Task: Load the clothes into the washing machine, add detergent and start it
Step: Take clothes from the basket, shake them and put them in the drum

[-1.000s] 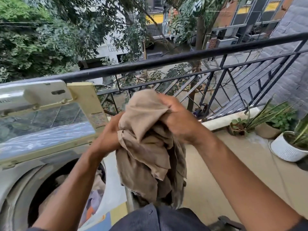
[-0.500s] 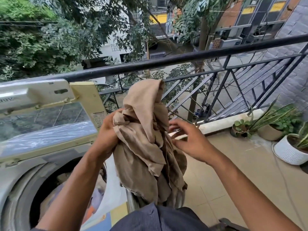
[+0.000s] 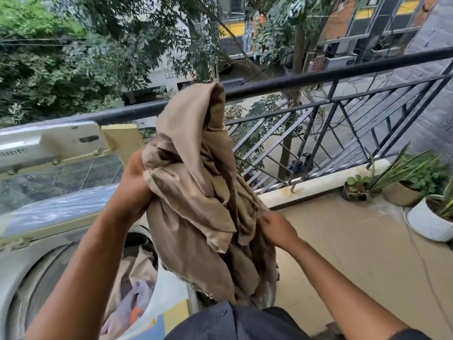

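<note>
A bunched beige garment (image 3: pixel 196 192) hangs in front of me, its top rising past the railing. My left hand (image 3: pixel 133 185) grips the cloth high on its left side. My right hand (image 3: pixel 277 228) pinches the folds lower on its right side. Below left stands the top-loading washing machine (image 3: pixel 29 253) with its glass lid (image 3: pixel 58 173) raised. Several clothes (image 3: pixel 132 285) lie in its drum. The garment's lower end dangles just right of the drum opening.
A black metal railing (image 3: pixel 306 82) runs across the balcony behind the garment. Potted plants (image 3: pixel 402 182) and a white pot (image 3: pixel 426 223) stand on the tiled floor (image 3: pixel 343 241) at the right. A container rim shows under the garment.
My right hand let go of the garment's top, dropped, and now pinches its lower right folds. The left hand kept its hold and the cloth stands taller.
</note>
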